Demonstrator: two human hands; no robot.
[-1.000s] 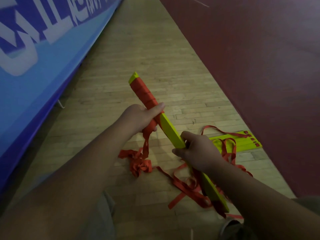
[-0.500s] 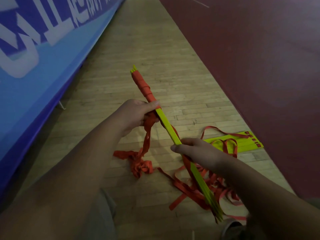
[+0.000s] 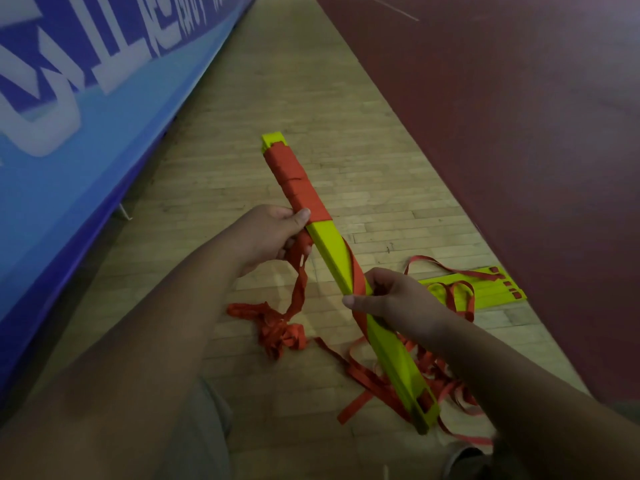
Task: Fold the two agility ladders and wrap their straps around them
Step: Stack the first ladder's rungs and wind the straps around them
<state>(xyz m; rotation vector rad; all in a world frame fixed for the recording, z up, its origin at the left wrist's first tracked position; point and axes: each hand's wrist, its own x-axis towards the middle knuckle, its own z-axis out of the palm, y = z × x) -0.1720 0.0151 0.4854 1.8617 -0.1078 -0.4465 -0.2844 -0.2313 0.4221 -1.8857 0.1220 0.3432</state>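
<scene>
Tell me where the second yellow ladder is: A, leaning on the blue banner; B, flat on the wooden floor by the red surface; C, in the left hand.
B: the second ladder lies flat on the wooden floor, at the edge of the red surface.

A wood floor, a big blue sign and a dark red floor.
I see a light wood floor (image 3: 277, 98) made of many short boards, running away from me up the middle. On the left stands a long blue sign (image 3: 114, 140) with big white letters (image 3: 45, 109) on it; they are blurry and I cannot read them. A small metal foot (image 3: 124, 211) pokes out from under the sign and sits on the wood. On the right the wood meets a dark red floor (image 3: 502, 133) along a straight edge. Far up on the red part I see a thin pale line (image 3: 394, 8).
</scene>
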